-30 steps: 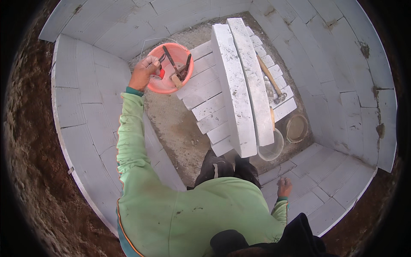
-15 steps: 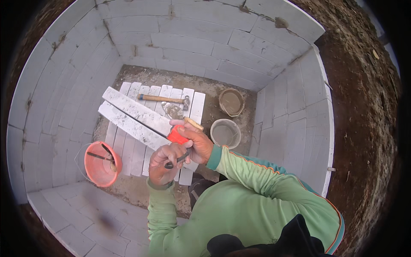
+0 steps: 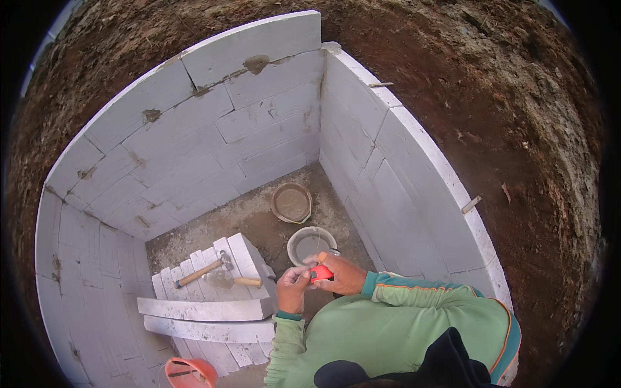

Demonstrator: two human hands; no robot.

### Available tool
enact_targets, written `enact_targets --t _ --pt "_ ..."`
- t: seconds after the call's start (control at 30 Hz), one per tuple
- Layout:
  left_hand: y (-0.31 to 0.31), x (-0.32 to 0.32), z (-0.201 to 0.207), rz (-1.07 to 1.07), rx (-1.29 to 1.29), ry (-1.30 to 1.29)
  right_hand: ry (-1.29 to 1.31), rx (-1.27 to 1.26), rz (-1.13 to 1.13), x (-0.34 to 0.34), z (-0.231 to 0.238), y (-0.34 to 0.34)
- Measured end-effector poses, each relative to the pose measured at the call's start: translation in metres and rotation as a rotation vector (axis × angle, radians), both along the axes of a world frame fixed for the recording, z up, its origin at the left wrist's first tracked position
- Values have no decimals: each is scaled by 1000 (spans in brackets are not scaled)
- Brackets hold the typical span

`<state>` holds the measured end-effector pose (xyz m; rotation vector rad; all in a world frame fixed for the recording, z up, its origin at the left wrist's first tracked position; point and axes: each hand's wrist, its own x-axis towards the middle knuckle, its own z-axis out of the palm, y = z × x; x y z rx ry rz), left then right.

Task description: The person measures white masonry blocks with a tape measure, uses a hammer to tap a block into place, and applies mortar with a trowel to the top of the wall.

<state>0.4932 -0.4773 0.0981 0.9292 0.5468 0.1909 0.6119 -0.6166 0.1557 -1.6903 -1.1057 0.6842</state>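
A small red tape measure (image 3: 321, 273) sits between my two hands, in front of my chest. My right hand (image 3: 346, 275) is wrapped around its right side. My left hand (image 3: 292, 290) is closed, with thumb and fingers pinching at the tape measure's left end; exactly what the fingertips grip is partly hidden. Left of my hands, a stack of white blocks (image 3: 200, 309) bears a wooden-handled hammer (image 3: 197, 273) and a trowel (image 3: 248, 282) with a mortar-smeared blade.
Pale block walls (image 3: 194, 142) surround me, with brown soil (image 3: 453, 97) beyond their top edge. Two round buckets stand on the floor ahead: one with brown contents (image 3: 291, 202), one greyish (image 3: 304, 249). An orange bucket (image 3: 206, 370) with tools inside is at the lower left.
My view has turned right, so the blocks and orange bucket sit lower and further left. The dark strap-like piece seen earlier in my left fingers no longer shows.
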Motion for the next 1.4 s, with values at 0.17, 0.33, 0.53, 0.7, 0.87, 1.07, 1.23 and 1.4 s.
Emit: enact_targets --t 0.17,0.33,0.53,0.7,0.87,1.07,1.23,1.4 --pt "0 84 13 -226 124 54 -50 5 -51 61 -19 -41" --pt "5 160 17 -533 80 64 653 -51 25 115 -27 -72" --pt "-10 204 20 -652 69 46 1030 103 -14 143 -40 -97" --pt "-12 228 43 -740 -15 50 639 91 -87 146 -46 -104" --pt "63 281 134 -497 -132 -195 344 -283 -190 142 -15 -140" --pt "213 322 188 51 26 -426 430 -191 -424 98 -12 -179" --pt "97 264 152 -94 226 -329 105 -141 -709 129 55 -152" --pt "9 163 -22 -598 424 -73 -700 -406 -751 240 108 -117"
